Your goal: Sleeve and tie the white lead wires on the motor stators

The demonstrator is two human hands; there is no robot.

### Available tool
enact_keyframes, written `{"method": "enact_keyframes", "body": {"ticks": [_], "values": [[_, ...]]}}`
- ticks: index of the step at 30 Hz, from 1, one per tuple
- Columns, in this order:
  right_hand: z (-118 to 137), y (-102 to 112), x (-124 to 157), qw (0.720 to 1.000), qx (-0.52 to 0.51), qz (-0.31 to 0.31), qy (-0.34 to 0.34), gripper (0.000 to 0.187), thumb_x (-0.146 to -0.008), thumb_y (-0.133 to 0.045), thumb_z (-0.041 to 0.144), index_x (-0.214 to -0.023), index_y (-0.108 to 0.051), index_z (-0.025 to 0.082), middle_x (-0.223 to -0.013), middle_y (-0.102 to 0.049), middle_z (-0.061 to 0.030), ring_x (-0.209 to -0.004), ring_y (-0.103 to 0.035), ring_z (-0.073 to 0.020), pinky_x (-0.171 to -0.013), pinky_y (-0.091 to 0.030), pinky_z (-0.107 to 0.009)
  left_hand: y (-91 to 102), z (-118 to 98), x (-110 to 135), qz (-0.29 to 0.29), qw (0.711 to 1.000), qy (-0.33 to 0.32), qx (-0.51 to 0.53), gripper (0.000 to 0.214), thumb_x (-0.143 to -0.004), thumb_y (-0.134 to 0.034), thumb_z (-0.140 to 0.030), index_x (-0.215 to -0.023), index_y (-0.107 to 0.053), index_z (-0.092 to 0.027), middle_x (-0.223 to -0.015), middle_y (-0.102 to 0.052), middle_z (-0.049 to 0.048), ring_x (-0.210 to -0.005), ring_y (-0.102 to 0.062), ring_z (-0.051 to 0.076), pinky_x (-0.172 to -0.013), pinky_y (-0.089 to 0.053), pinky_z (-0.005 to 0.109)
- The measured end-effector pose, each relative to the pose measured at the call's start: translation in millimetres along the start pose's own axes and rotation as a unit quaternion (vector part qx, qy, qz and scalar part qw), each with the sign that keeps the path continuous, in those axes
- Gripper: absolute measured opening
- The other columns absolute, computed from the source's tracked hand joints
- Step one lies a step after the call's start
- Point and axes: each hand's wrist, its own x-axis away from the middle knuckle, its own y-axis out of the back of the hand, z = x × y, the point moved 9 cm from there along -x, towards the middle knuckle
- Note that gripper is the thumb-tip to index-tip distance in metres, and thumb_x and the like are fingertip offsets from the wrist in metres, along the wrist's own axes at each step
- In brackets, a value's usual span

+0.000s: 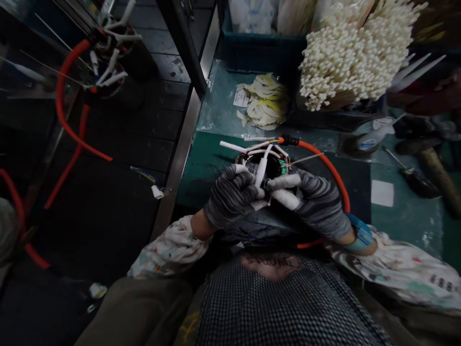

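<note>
A round motor stator (271,163) with copper windings and white sleeved leads rests at the near edge of the green bench mat (205,158). My left hand (230,194), in a grey glove, is closed on the stator's left side with a white sleeve running between its fingers. My right hand (317,202), also gloved with white-taped fingertips, grips the stator's right side. An orange cable (334,175) leaves the top of the stator and curves round my right wrist. A thin metal needle (306,158) sticks out to the right of the windings.
A big bundle of white sleeving tubes (353,53) stands at the back right beside a blue bin (259,48). Yellow-white paper scraps (264,101) lie behind the stator. Tools with wooden handles (432,173) lie at right. Another wired stator (108,57) hangs over the dark floor at left.
</note>
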Motion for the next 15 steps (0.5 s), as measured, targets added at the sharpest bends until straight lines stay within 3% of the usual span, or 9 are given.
{"method": "enact_keyframes", "body": {"ticks": [3, 5, 9, 13, 15], "values": [[10.1, -11.7, 8.7, 0.988, 0.045, 0.059, 0.139, 0.019, -0.097, -0.068, 0.021, -0.109, -0.079, 0.029, -0.101, -0.080, -0.0023, -0.091, -0.074, -0.0185, -0.088, -0.060, -0.037, -3.2, 0.7, 1.5, 0.018, 1.000, 0.003, -0.011, 0.020, -0.092, -0.075, -0.044, -0.097, -0.072, -0.025, -0.103, -0.072, 0.0052, -0.108, -0.064, 0.026, -0.100, -0.053, 0.046], [7.6, -18.4, 16.5, 0.976, 0.080, 0.079, 0.185, 0.020, -0.097, -0.066, 0.026, -0.110, -0.080, 0.031, -0.102, -0.080, -0.0032, -0.091, -0.073, -0.0202, -0.087, -0.060, -0.038, -3.9, -0.3, 0.2, 0.024, 1.000, 0.001, -0.009, 0.020, -0.094, -0.072, -0.045, -0.096, -0.072, -0.025, -0.103, -0.072, 0.0053, -0.108, -0.066, 0.027, -0.101, -0.053, 0.046], [-16.7, -17.1, 16.7, 0.995, 0.027, 0.073, 0.055, 0.013, -0.096, -0.071, 0.037, -0.097, -0.078, 0.026, -0.088, -0.077, -0.0028, -0.078, -0.070, -0.0177, -0.075, -0.061, -0.033, 4.5, -3.7, -6.5, -0.009, 1.000, -0.001, -0.012, 0.015, -0.097, -0.068, -0.040, -0.094, -0.071, -0.026, -0.094, -0.071, 0.0031, -0.098, -0.068, 0.024, -0.096, -0.055, 0.044], [15.9, -32.9, 13.0, 0.976, -0.042, 0.175, 0.121, 0.016, -0.098, -0.065, 0.037, -0.096, -0.078, 0.028, -0.087, -0.078, -0.0027, -0.082, -0.073, -0.0190, -0.077, -0.062, -0.034, 7.4, -5.1, -10.1, -0.019, 1.000, 0.004, -0.007, 0.017, -0.098, -0.065, -0.039, -0.090, -0.070, -0.025, -0.088, -0.068, 0.0028, -0.096, -0.067, 0.023, -0.092, -0.055, 0.042], [18.3, -37.1, -1.5, 0.980, -0.050, 0.175, 0.082, 0.017, -0.098, -0.063, 0.035, -0.097, -0.078, 0.028, -0.082, -0.077, -0.0022, -0.080, -0.073, -0.0193, -0.074, -0.062, -0.034, 6.6, -5.6, -9.7, -0.026, 1.000, 0.000, -0.006, 0.016, -0.096, -0.067, -0.037, -0.087, -0.069, -0.024, -0.090, -0.069, 0.0041, -0.096, -0.066, 0.024, -0.092, -0.055, 0.042]]}}
